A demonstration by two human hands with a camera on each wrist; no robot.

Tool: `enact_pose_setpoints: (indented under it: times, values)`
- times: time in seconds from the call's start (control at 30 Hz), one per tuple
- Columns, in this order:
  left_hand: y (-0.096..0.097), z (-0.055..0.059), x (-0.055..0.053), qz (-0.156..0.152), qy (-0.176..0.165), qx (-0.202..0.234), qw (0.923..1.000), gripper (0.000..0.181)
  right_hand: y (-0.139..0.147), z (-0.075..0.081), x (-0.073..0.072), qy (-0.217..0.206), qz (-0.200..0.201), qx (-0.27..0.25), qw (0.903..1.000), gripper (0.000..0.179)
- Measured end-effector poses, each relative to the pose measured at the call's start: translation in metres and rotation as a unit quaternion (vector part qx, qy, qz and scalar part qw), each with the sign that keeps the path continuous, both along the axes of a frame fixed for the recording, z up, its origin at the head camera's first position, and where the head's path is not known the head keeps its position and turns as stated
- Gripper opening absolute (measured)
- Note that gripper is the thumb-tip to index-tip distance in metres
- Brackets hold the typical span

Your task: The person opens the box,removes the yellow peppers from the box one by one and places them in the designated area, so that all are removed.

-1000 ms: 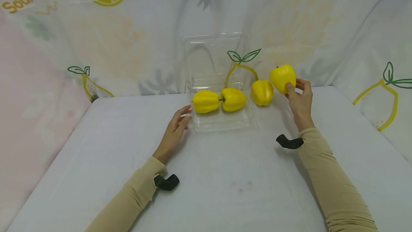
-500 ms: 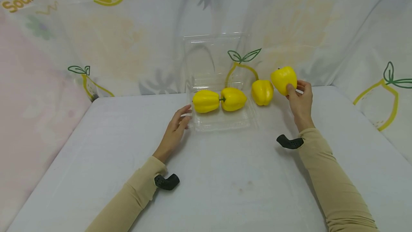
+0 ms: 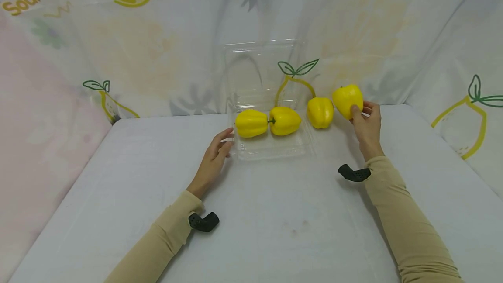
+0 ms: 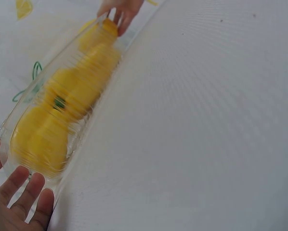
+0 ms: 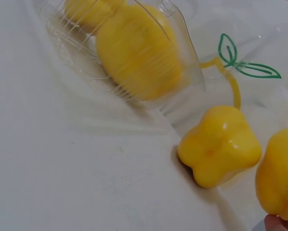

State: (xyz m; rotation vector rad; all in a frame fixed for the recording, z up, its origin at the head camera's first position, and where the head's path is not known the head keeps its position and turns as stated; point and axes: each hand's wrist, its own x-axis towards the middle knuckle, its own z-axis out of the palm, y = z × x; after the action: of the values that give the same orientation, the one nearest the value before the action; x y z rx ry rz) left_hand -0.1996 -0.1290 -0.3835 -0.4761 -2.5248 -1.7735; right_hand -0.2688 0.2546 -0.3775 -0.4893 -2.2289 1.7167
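My right hand [image 3: 367,128] grips a yellow bell pepper [image 3: 348,101], thumb in front, above the table at the back right. Just left of it another yellow bell pepper [image 5: 220,147] sits beside the box. The clear plastic box [image 3: 271,154] holds two yellow bell peppers lying stem to stem, the left one [image 3: 251,124] and the right one [image 3: 285,121]. Its see-through lid [image 3: 261,67] stands raised at the back. My left hand [image 3: 213,160] touches the box's left side with loosely spread fingers [image 4: 26,195] and holds nothing.
A white cloth covers the table [image 3: 275,230]. Close behind the box hangs a printed curtain [image 3: 157,56] with lemon drawings. A black wrist device [image 3: 204,222] sticks out from the left sleeve and a similar device [image 3: 353,173] from the right.
My right hand has lowered its bell pepper a little and shifted it slightly to the right. The left hand, the box and the other bell peppers have stayed in place.
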Motion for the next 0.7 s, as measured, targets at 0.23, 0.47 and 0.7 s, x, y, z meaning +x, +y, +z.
enact_pose_setpoints:
  times: [0.23,0.47,0.7]
  values:
    - [0.0,-0.001,0.0,0.0,0.0,0.0,1.0,0.043,0.001,-0.003,-0.001,-0.019,-0.004,0.009,0.9998,0.06]
    - [0.0,-0.002,0.0,0.001,-0.003,-0.003,1.0,0.043,0.003,-0.007,-0.001,-0.03,-0.003,0.019,0.9994,0.059]
    - [0.0,-0.001,0.0,0.003,-0.001,-0.004,1.0,0.042,0.005,-0.011,-0.002,-0.04,0.007,0.033,0.9986,0.061]
